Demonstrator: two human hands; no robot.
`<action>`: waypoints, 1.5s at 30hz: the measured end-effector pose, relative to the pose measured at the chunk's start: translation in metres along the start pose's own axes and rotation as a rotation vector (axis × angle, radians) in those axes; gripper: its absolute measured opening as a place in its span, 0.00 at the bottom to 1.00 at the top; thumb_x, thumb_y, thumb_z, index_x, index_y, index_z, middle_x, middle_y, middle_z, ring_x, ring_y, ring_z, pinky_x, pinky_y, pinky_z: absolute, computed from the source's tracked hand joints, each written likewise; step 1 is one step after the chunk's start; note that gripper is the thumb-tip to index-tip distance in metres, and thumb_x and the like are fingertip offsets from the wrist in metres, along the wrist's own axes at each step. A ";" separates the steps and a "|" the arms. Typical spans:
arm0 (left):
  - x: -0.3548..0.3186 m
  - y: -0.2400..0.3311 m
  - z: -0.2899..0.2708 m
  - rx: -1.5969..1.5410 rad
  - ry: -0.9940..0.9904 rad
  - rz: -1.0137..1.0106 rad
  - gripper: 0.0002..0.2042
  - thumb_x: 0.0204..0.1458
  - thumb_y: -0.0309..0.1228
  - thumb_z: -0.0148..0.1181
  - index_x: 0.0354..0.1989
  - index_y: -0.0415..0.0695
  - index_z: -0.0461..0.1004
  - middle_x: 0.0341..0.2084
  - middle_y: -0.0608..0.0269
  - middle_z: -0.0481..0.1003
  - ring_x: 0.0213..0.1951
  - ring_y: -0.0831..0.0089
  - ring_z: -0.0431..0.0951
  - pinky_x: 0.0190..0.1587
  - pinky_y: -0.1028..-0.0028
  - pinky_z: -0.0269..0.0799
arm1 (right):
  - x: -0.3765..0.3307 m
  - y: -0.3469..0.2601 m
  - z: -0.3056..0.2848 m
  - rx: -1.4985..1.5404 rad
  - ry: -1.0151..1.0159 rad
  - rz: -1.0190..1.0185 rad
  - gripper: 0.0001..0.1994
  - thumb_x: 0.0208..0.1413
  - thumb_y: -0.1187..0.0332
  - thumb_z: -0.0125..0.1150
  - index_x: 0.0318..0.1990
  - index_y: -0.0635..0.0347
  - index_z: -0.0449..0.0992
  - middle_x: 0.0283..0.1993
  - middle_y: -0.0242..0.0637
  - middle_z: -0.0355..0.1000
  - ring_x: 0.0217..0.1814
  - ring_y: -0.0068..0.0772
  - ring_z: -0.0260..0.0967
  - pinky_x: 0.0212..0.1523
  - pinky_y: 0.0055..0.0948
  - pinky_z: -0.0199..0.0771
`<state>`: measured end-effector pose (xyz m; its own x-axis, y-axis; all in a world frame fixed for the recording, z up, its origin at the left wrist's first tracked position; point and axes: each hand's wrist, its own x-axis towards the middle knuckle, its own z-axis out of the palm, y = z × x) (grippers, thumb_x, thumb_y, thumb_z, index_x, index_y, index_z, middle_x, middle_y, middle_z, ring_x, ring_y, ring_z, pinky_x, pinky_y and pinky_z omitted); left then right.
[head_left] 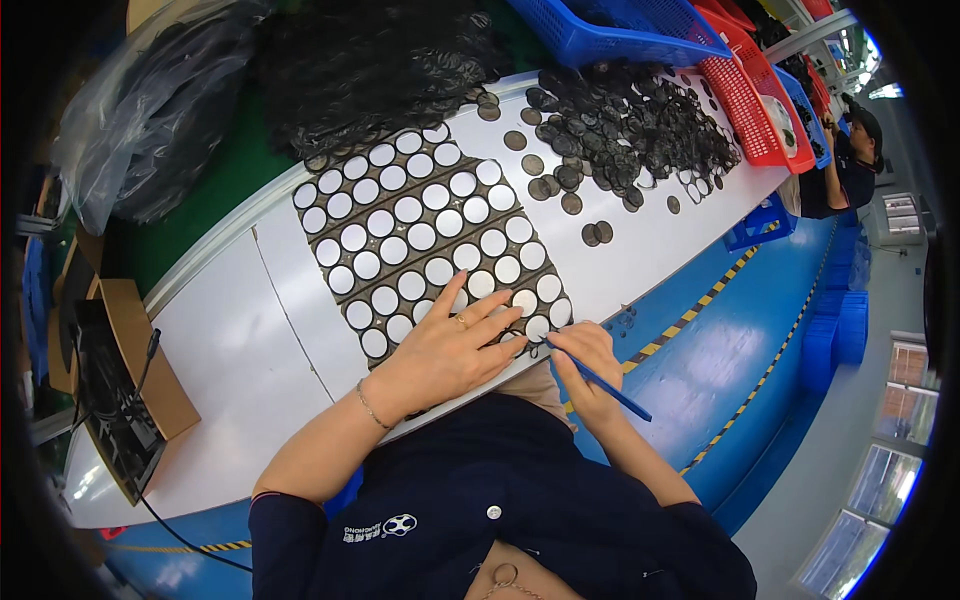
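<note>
A dark sheet [385, 272] with rows of round white discs [395, 250] lies on the white table, close to its near edge. My left hand [450, 345] rests flat over the near rows with its fingers spread, hiding some of the discs. At the near right corner, my right hand [590, 372] is closed round a slim blue pen-shaped tool [622, 396]. Its tip meets the sheet beside the corner disc, where a small dark loop shows; I cannot tell whether the tip touches it.
A heap of dark round pieces [630, 130] covers the far right of the white table [220, 330]. Beyond stand a blue basket [610, 38] and a red basket [745, 95]. A black pile [380, 70], a plastic bag [165, 110] and a cardboard box [150, 360] lie left. Another person [850, 165] works at right.
</note>
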<state>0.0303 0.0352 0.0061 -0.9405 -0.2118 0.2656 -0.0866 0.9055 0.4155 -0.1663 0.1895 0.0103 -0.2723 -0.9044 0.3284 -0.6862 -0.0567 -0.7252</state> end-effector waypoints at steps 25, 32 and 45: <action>0.000 0.005 -0.002 0.030 -0.012 0.017 0.14 0.57 0.38 0.66 0.52 0.60 0.80 0.64 0.64 0.71 0.70 0.63 0.65 0.73 0.39 0.51 | 0.007 0.019 0.004 -0.481 0.001 -0.242 0.18 0.55 0.75 0.67 0.55 0.57 0.81 0.58 0.41 0.77 0.64 0.42 0.72 0.70 0.49 0.54; 0.003 0.008 -0.001 -0.042 0.091 0.123 0.13 0.56 0.32 0.66 0.49 0.44 0.80 0.51 0.65 0.79 0.63 0.67 0.73 0.69 0.45 0.62 | 0.035 0.026 -0.016 -0.005 0.090 0.141 0.12 0.64 0.72 0.62 0.53 0.59 0.81 0.54 0.42 0.80 0.63 0.40 0.74 0.71 0.46 0.58; 0.002 0.006 -0.005 -0.044 0.060 0.136 0.12 0.55 0.31 0.66 0.47 0.44 0.81 0.51 0.63 0.80 0.59 0.68 0.76 0.68 0.56 0.66 | 0.022 0.006 0.013 0.052 -0.132 0.131 0.09 0.61 0.67 0.67 0.47 0.54 0.85 0.49 0.33 0.82 0.62 0.34 0.74 0.72 0.44 0.53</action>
<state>0.0297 0.0386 0.0131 -0.9212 -0.1110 0.3728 0.0561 0.9106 0.4095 -0.1677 0.1635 0.0052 -0.2642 -0.9528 0.1495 -0.6141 0.0466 -0.7879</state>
